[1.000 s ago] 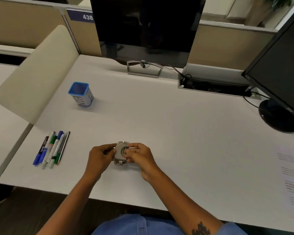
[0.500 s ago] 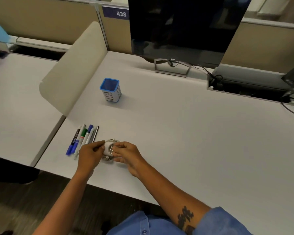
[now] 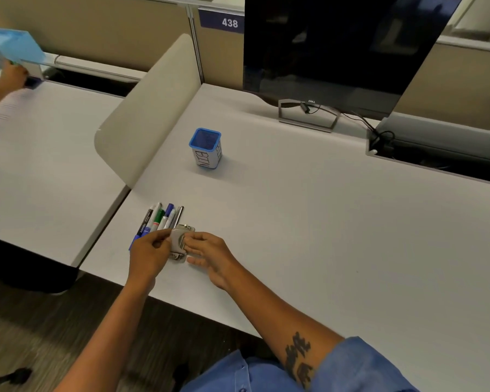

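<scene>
I have both hands on the small grey metal device [image 3: 178,242], which sits low over the worktop [image 3: 323,222] near its front edge, well in front of the blue cup [image 3: 205,148]. The left hand [image 3: 149,256] grips the device's left side with curled fingers. The right hand [image 3: 210,256] pinches its right side between thumb and forefinger, the other fingers stretched out flat.

A row of pens and markers [image 3: 160,222] lies between the cup and the hands, just beside the device, with the left hand covering their near ends. The cup stands upright, mouth up, lettered BIN, and the pens lie outside it. Behind the cup stands a dark monitor [image 3: 337,46], and to its left a curved beige divider [image 3: 147,108]. Far left of that, another person's hand [image 3: 12,76] holds a light blue box [image 3: 9,48].
</scene>
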